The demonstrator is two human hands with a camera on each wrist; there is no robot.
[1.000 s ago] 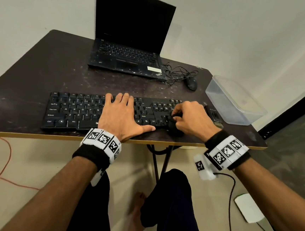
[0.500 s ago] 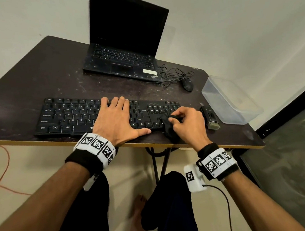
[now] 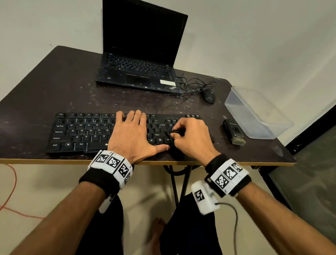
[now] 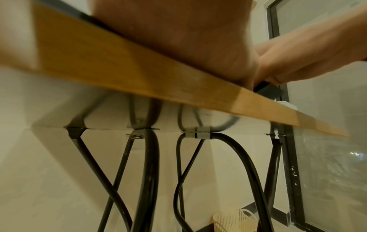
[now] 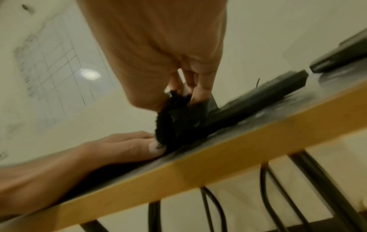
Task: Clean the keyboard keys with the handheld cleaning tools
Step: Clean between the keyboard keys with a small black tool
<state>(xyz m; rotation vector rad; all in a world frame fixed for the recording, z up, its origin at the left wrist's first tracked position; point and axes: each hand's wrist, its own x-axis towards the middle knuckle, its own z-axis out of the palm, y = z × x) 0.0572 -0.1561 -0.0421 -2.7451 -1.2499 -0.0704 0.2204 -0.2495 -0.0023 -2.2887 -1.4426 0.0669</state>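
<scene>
Cleaning under way: the left hand (image 3: pixel 132 137) lies flat on the keyboard (image 3: pixel 86 132) near the surface's front edge, while the right hand (image 3: pixel 192 137) pinches a black fluffy duster (image 5: pixel 176 119) over its right-hand keys; the rest look undone.

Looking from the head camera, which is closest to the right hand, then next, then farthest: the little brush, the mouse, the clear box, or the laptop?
From the right hand:
1. Little brush, just to its right on the table.
2. Mouse and clear box: too close to call; mouse behind, box at the right.
3. Laptop, at the back.
</scene>
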